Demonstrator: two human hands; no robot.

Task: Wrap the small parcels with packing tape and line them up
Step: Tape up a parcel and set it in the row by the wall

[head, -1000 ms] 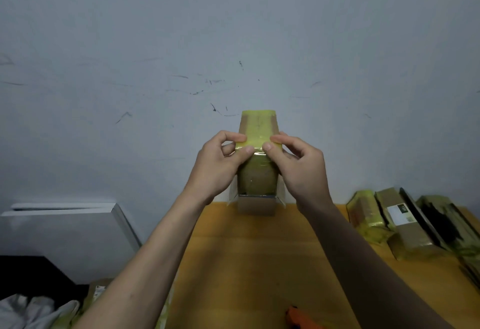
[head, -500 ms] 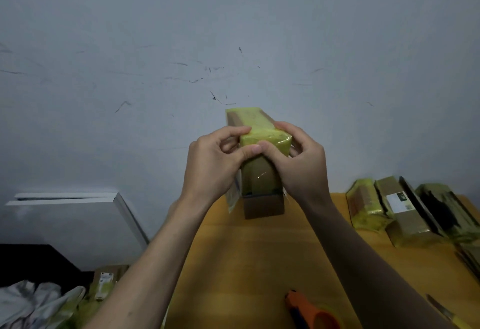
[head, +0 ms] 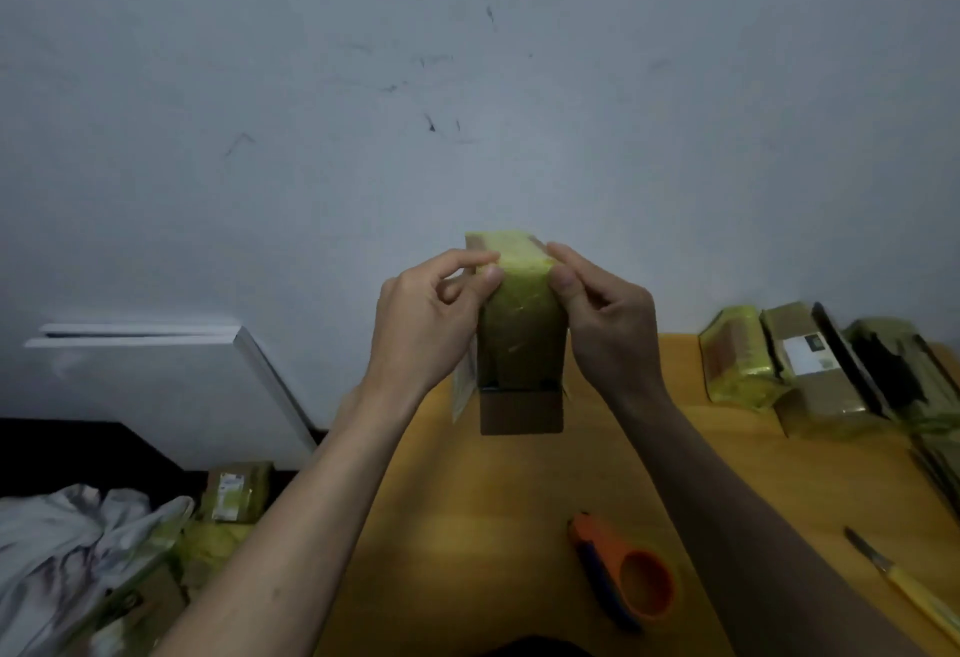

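Overhead, both hands (head: 519, 324) pinch the taped parcel (head: 521, 334); its side label (head: 464, 386) is unreadable.

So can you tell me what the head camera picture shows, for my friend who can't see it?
Two hands, left hand and right hand, hold a small parcel upright above a wooden table, pinching yellow-green tape at its top. Wrapped parcels lie at the right, with an orange tape dispenser nearer.

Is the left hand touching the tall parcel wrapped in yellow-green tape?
Touching. The head view shows the left hand with its thumb and fingertips pressed on the upper left edge of the tall parcel wrapped in yellow-green tape.
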